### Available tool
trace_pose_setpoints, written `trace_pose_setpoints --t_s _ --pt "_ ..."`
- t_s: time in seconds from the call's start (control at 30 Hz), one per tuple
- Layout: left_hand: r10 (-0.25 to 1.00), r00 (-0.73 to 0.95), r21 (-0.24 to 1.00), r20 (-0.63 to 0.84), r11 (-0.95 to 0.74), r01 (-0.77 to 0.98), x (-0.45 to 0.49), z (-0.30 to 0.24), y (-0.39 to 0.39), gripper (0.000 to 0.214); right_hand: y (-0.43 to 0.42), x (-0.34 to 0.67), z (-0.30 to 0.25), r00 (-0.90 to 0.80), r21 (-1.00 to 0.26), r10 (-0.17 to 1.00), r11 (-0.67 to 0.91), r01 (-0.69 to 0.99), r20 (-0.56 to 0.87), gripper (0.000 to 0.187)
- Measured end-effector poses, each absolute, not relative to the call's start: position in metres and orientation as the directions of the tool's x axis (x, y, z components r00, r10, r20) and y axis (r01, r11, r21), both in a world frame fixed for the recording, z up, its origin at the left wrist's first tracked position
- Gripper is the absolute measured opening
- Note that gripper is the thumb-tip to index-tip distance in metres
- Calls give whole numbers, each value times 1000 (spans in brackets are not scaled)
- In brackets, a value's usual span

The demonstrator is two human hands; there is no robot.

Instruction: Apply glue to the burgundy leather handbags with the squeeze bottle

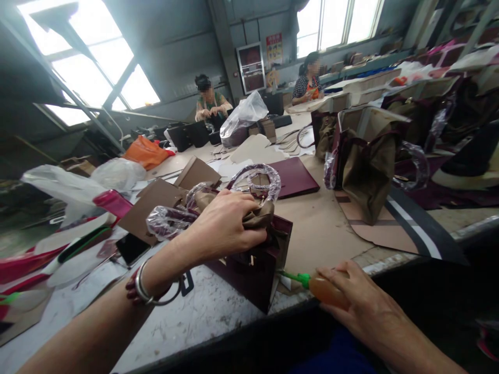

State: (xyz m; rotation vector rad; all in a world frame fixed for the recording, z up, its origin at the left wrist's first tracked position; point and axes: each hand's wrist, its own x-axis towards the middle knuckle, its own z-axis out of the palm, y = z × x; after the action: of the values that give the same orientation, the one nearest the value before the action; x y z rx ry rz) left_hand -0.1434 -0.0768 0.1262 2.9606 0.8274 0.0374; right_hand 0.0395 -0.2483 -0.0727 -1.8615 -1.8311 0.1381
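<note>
My left hand [226,223] is closed on the bunched brown lining at the top of a dark maroon handbag [245,275]. The bag leans over near the table's front edge, and its handles [259,179] are wrapped in clear plastic. In my right hand [354,293] is an amber squeeze bottle [327,292] with a green nozzle [298,279]. The nozzle's thin tip reaches the lower side edge of the bag; whether it touches cannot be made out. My left fingertips are partly hidden in the fabric.
Another maroon bag [370,161] with brown lining stands to the right on a flat panel. A maroon panel [294,176], a phone [132,248], plastic bags [117,174] and an orange bag [146,152] lie about. Two people [212,101] sit across the table.
</note>
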Motion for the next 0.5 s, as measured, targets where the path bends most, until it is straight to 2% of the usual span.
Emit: trace_pose_setpoints --t_s 0.1,0.27,0.4,0.5 --pt "521 852 59 55 -853 518 -145 128 -76 16 -252 39 -73 109 -483 950 48 874 291 54" --pt "526 840 5 132 -848 530 -138 140 -65 15 -255 40 -66 124 -492 927 72 868 354 55" --pt "501 842 -14 201 -858 514 -131 143 -61 16 -251 48 -60 141 -441 891 72 895 431 54" --pt "456 869 -59 191 -878 474 -129 136 -66 15 -249 56 -61 154 -398 872 51 916 466 48"
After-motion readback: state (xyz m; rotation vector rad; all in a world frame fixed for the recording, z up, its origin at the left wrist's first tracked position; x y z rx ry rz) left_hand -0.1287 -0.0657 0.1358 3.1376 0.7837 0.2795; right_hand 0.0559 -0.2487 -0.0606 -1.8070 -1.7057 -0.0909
